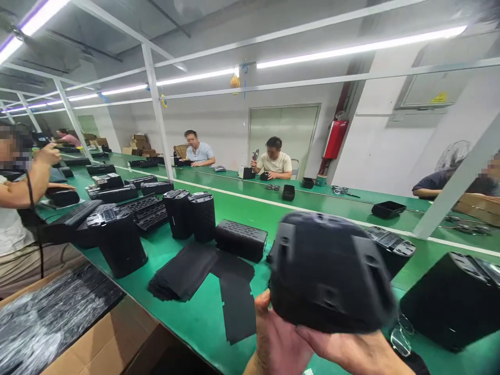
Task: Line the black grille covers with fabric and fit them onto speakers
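Note:
A black plastic housing (328,276), slightly blurred, is held up close to the camera, with slots and recesses in the end facing me. My left hand (282,336) supports it from below at the left, its thumb up along the side. From the lower right, my right hand (347,349) is closed under the same housing; some of its fingers are hidden beneath it. To the left on the green table (203,323) lie a stack of thin black sheets (179,273) and a notched black sheet (239,310).
Black housings (117,245) stand at the left, and another (449,302) is at the right. Eyeglasses (401,336) lie near my right hand. An open cardboard box (101,338) containing plastic film is at lower left. Several people sit around the tables; a post (461,177) rises at right.

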The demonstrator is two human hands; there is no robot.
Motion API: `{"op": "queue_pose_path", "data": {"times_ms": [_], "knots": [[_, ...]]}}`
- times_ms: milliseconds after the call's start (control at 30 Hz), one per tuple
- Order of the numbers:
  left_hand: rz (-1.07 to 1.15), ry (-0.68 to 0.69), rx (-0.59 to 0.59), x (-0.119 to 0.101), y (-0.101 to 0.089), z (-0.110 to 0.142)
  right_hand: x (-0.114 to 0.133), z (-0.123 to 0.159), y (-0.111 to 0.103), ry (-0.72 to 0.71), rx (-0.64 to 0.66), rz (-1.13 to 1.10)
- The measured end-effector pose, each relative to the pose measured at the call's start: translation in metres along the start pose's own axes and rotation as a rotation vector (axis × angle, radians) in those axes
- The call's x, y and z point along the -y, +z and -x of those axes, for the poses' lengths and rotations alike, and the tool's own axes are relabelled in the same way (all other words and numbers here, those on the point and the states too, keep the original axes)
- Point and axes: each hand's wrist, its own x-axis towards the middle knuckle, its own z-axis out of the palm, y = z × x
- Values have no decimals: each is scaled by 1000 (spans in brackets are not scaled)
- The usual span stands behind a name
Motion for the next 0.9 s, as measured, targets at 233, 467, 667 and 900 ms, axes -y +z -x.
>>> {"op": "queue_pose_path", "data": {"times_ms": [233,467,667,900], "knots": [[-571,295,-92,-82,-2,28,19,-13,-34,-333,253,939],[-835,322,-190,-87,-4,29,-7,-6,-62,-149,238,708],[-786,188,-53,-96,-13,30,-31,26,-66,174,66,296],[-815,190,-56,-95,-9,27,-21,40,-56,237,-15,213]]}}
